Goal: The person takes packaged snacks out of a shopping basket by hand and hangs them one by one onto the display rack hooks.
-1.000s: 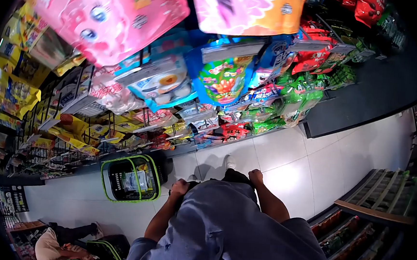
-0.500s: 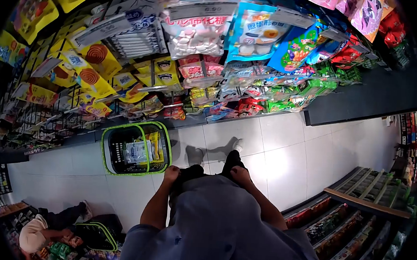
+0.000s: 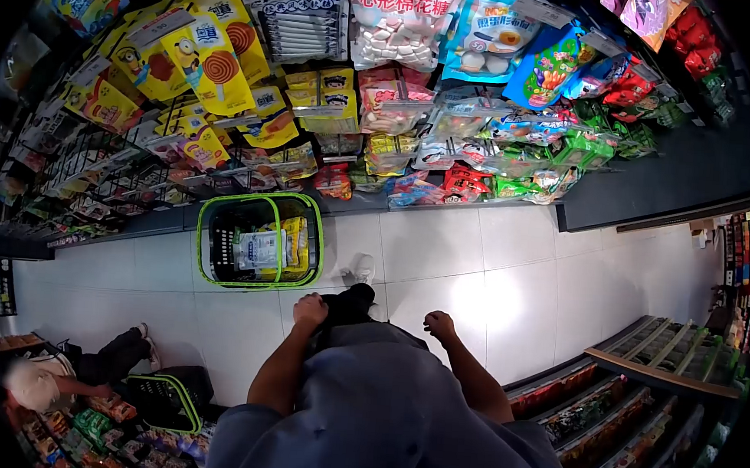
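My left hand (image 3: 310,309) hangs beside my dark trouser leg, just below the basket, its fingers loosely bent and slightly apart with nothing seen in them. On the other side, my right hand (image 3: 439,325) is held out over the floor, loosely curled and empty, touching nothing. A black basket with green rims (image 3: 256,287) stands on the floor ahead of my left hand. Inside it lie a white and blue packet (image 3: 258,250) and yellow packets (image 3: 297,239). Neither hand touches the basket.
Racks of hanging sweets, with yellow lollipop bags (image 3: 215,66) and a pink marshmallow bag (image 3: 398,31), run along the front. Tiered shelves (image 3: 588,414) stand at the lower right. At the lower left, another person (image 3: 38,382) is beside a second basket (image 3: 180,403).
The view has swung along the rack, and the large pink bag at the top has left the view. My right hand has moved out from my leg. One foot has stepped.
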`<state>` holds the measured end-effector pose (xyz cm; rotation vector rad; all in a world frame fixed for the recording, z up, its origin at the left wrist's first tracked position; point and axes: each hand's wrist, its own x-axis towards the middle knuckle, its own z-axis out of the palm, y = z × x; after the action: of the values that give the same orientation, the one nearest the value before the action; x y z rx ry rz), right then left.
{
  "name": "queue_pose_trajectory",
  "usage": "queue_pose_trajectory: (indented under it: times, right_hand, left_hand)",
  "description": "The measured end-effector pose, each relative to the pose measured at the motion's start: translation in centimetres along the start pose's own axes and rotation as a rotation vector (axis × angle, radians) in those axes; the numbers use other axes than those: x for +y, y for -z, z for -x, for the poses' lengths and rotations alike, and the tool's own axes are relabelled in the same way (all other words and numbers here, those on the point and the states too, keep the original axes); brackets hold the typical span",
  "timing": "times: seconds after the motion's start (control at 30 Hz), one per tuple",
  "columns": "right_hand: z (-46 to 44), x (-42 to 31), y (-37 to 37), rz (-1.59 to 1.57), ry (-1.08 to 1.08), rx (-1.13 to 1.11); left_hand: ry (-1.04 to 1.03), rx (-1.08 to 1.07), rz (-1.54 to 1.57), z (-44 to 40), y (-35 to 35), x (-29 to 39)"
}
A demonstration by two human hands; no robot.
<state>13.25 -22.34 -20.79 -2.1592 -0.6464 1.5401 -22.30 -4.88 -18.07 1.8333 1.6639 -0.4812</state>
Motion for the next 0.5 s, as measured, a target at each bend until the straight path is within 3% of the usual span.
queue_pose_trajectory:
  times: [0.1, 0.13, 0.17, 0.23, 0.3, 0.33, 0.43, 0.5]
  right_hand:
    - [1.1, 2.3, -2.4, -0.043, -0.046, -0.026]
    - [1.8, 3.2, -3.1, -0.04, -0.077, -0.044]
    - [2.7, 4.0, -4.0, -0.038, -0.11, -0.063]
    - [4.0, 6.1, -5.9, -0.046, -0.15, -0.07]
    - [3.0, 10.3, -8.2, 0.168, -0.109, -0.046]
    - [4.0, 9.9, -8.7, 0.1, -0.116, -0.026]
    - [4.6, 10.0, -10.0, 0.143, 0.001, 0.028]
    - [4.4, 10.3, -10.3, -0.072, -0.082, -0.038]
  left_hand:
    - [-0.147, -0.15, 0.223, 3.9, -3.2, 1.8]
    - [-0.286, -0.224, 0.298, 5.4, -3.7, 2.0]
    - [-0.403, -0.206, 0.073, 6.9, -4.0, 1.9]
    - [-0.501, -0.189, -0.063, 9.4, -2.3, 1.3]
    - [-0.382, -0.182, 0.107, 9.8, -1.9, -0.3]
    - [-0.264, -0.181, 0.284, 9.7, -2.4, -1.5]
    - [-0.234, -0.003, 0.428, 8.9, -4.1, -6.7]
    - [-0.22, 0.041, 0.479, 9.3, -3.9, -8.5]
